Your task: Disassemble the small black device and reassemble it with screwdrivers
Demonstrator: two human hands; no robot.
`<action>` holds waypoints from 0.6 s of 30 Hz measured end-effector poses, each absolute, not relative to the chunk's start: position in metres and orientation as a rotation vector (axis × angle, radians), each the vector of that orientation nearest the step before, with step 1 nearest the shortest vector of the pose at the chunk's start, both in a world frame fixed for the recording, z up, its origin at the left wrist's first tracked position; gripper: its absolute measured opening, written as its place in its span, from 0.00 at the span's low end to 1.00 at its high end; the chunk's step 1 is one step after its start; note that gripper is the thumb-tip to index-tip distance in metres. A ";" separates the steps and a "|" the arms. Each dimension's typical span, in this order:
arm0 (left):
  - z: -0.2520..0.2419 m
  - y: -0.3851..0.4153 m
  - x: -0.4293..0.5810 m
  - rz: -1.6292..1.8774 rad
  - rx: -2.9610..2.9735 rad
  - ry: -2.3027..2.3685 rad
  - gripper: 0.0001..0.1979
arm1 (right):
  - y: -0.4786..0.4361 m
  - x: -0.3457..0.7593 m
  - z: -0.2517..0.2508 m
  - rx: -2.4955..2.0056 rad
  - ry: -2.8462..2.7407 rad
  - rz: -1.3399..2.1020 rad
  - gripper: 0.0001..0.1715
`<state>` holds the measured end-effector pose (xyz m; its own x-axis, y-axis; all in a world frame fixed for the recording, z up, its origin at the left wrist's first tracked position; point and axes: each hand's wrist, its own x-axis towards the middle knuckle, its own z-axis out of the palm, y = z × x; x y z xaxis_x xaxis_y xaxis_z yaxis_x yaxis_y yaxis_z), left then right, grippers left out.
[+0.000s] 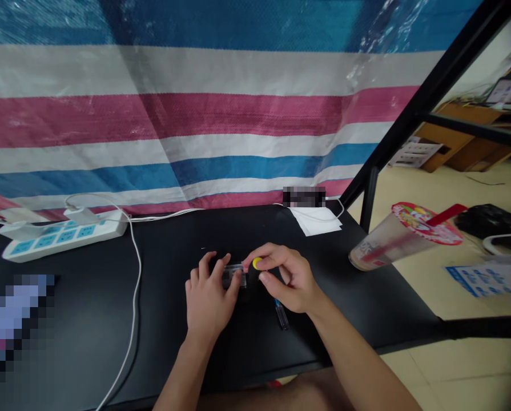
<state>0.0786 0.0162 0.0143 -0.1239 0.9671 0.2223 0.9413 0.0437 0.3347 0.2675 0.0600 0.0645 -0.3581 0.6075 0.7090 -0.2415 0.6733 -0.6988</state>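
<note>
Near the middle of the black table (324, 354), my left hand (210, 291) holds a small clear plastic box (240, 278) flat against the top, with the thumb on its near side and the fingers curled over it. Part of the box is hidden under the fingers. My right hand (289, 277), just right of the box, pinches a small round yellow piece (257, 263) between thumb and fingers. What lies beneath the yellow piece is too small to tell. Below my right hand lies a slim tool with a dark, clear-looking handle and a blue part (282, 315).
A white power strip (67, 234) with plugs lies at the left, its white cable (137, 274) crossing the table. White paper (317, 221) lies at the back. A tall drink cup (392, 240) with a red straw stands at the right edge. A striped sheet (238, 114) hangs behind.
</note>
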 end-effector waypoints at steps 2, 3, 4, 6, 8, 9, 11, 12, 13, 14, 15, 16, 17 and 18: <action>0.015 0.016 0.079 0.623 2.039 2.222 0.22 | 0.061 0.269 0.064 -0.316 -1.733 0.864 0.14; 0.015 0.016 0.079 0.625 2.040 2.222 0.22 | 0.061 0.269 0.064 -0.334 -1.737 0.837 0.15; 0.016 0.016 0.079 0.626 2.040 2.221 0.22 | 0.062 0.270 0.064 -0.353 -1.741 0.812 0.16; 0.017 0.016 0.079 0.620 2.032 2.215 0.22 | 0.063 0.270 0.064 -0.385 -1.752 0.768 0.18; 0.019 0.016 0.079 0.605 2.013 2.209 0.22 | 0.064 0.270 0.063 -0.387 -1.761 0.745 0.19; 0.019 0.016 0.079 0.599 2.006 2.206 0.22 | 0.064 0.269 0.062 -0.371 -1.759 0.741 0.20; 0.020 0.016 0.079 0.599 2.003 2.204 0.22 | 0.064 0.269 0.061 -0.319 -1.757 0.759 0.20; 0.019 0.016 0.079 0.603 2.007 2.205 0.22 | 0.063 0.269 0.061 -0.291 -1.760 0.783 0.19; 0.019 0.016 0.079 0.608 2.014 2.207 0.22 | 0.063 0.269 0.062 -0.265 -1.759 0.811 0.18; 0.018 0.016 0.079 0.611 2.020 2.212 0.22 | 0.062 0.270 0.062 -0.247 -1.760 0.840 0.17; 0.017 0.016 0.079 0.613 2.025 2.217 0.22 | 0.062 0.270 0.063 -0.239 -1.757 0.866 0.17; 0.016 0.016 0.079 0.616 2.029 2.221 0.22 | 0.061 0.270 0.063 -0.238 -1.752 0.884 0.17; 0.015 0.016 0.079 0.619 2.032 2.222 0.22 | 0.061 0.270 0.064 -0.244 -1.746 0.892 0.16; 0.014 0.016 0.079 0.622 2.035 2.222 0.22 | 0.061 0.270 0.064 -0.250 -1.741 0.890 0.16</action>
<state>0.0786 0.0162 0.0145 -0.1236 0.9676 0.2199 0.9412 0.0442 0.3348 0.2703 0.0605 0.0645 -0.3679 0.5715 0.7335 -0.2599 0.6942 -0.6712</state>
